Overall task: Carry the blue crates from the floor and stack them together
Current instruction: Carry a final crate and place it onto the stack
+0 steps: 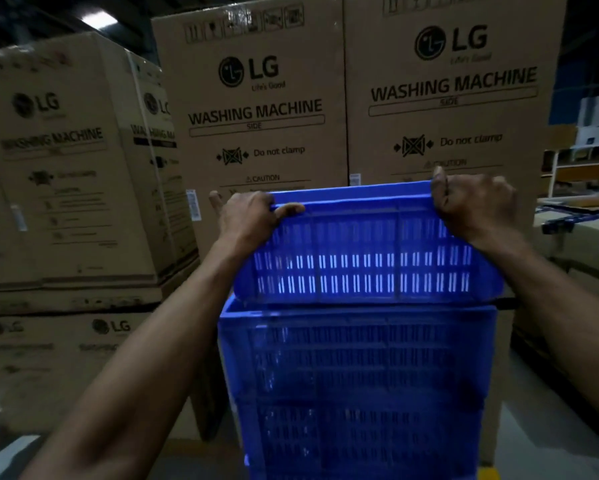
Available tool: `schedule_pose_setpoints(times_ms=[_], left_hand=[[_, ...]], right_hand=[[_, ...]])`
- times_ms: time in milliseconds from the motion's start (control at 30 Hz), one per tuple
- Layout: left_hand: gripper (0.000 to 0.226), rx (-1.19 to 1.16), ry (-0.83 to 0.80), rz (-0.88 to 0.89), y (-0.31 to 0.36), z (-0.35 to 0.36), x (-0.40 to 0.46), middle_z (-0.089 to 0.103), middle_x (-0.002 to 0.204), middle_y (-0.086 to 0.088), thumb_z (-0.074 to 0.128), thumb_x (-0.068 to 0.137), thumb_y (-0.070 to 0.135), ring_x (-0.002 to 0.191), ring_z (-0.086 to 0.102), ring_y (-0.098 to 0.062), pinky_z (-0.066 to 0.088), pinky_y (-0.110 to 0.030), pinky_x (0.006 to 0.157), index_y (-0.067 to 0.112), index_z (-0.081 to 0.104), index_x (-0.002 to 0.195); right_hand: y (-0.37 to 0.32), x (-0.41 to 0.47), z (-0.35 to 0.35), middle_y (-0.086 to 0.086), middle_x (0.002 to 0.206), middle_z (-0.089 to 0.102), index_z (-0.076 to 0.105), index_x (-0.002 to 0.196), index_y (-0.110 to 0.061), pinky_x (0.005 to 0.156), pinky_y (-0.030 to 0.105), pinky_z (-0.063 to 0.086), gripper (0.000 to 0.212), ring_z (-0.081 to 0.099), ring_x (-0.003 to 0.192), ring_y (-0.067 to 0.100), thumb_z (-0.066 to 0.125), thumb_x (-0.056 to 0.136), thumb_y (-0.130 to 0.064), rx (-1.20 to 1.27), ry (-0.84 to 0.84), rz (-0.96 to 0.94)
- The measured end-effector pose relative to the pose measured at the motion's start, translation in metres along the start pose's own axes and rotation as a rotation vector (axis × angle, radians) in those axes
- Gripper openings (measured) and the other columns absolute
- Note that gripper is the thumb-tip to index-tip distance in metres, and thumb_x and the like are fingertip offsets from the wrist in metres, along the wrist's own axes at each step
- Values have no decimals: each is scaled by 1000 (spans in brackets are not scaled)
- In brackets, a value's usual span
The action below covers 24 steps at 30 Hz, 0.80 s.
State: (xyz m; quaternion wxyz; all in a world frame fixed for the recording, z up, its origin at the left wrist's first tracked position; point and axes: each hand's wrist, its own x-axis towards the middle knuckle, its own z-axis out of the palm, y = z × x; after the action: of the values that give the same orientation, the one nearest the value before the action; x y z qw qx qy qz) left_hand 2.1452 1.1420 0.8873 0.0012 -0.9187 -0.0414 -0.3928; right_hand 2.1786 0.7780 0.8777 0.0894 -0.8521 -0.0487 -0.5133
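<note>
While my left hand [246, 220] and right hand [474, 206] grip the top blue crate [367, 251] by its rim, fingers curled over the upper corners, it sits just above the crate stack [356, 382], in front of the washing machine boxes [256, 109].

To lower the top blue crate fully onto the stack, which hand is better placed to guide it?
Neither clearly; a slight lean to right. The left hand and right hand both grip the rim of the top blue crate at opposite ends, above the crate stack. The right end sits higher, so probably it needs more lowering.
</note>
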Motion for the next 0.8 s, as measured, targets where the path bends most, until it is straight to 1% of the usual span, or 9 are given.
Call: schedule_pose_setpoints(times_ms=[133,233,300,333,433,533,600,700,800], left_hand=[[94,51,-125,69,-5,-6,14,59,76,-1,13,70,102,79,62,-28,44,-59,99,23,63,76],[90,70,30,133,-7,-28,6,56,63,3,24,72,101,66,62,-23,48,-42,75,21,63,69],[86,40,112,122,-19,-37,-11,55,57,5,36,70,102,55,58,-15,49,-32,57,20,61,62],[86,47,139,106,-26,-39,-19,55,55,6,39,70,102,52,56,-14,48,-30,55,19,60,60],[89,97,167,61,-41,-38,-31,54,56,4,33,73,103,52,55,-18,46,-31,54,18,58,59],[91,128,86,12,-43,-40,-31,59,63,-2,31,72,103,61,60,-25,38,-30,54,17,62,63],[93,179,64,25,-34,-44,-35,52,57,-1,30,70,105,58,56,-27,39,-31,54,16,57,58],[95,271,177,81,-16,-61,-50,50,53,-2,22,70,106,52,56,-25,47,-32,55,17,48,53],[95,300,250,64,-14,-73,-62,53,54,-4,21,73,105,51,55,-25,51,-32,56,17,51,52]], right_hand=[[-19,10,18,11,60,52,61,66,-9,71,40,38,74,46,55,27,17,107,-52,-63,-69,-5],[-6,20,24,13,66,57,62,69,-11,68,38,39,76,51,58,29,12,106,-55,28,-96,-14],[-4,17,24,12,63,56,59,65,-12,61,34,33,74,48,55,27,15,106,-56,99,-95,-46],[-7,14,25,11,60,54,57,62,-12,58,32,30,74,46,52,26,17,107,-55,128,-65,-68],[-28,14,32,12,56,51,49,55,-11,59,33,34,74,48,54,29,19,106,-55,115,35,-85],[-47,18,43,17,69,61,52,60,-16,72,42,43,74,53,63,33,12,103,-60,101,-71,-67],[-43,15,55,21,82,68,58,66,-14,80,44,46,74,58,69,36,12,102,-59,156,-145,-69],[-29,10,60,25,93,70,59,69,-14,73,42,45,66,65,85,44,20,105,-54,274,-183,-82],[-27,20,40,24,84,67,59,70,-11,65,38,37,69,65,81,42,19,106,-55,299,-187,-137]])
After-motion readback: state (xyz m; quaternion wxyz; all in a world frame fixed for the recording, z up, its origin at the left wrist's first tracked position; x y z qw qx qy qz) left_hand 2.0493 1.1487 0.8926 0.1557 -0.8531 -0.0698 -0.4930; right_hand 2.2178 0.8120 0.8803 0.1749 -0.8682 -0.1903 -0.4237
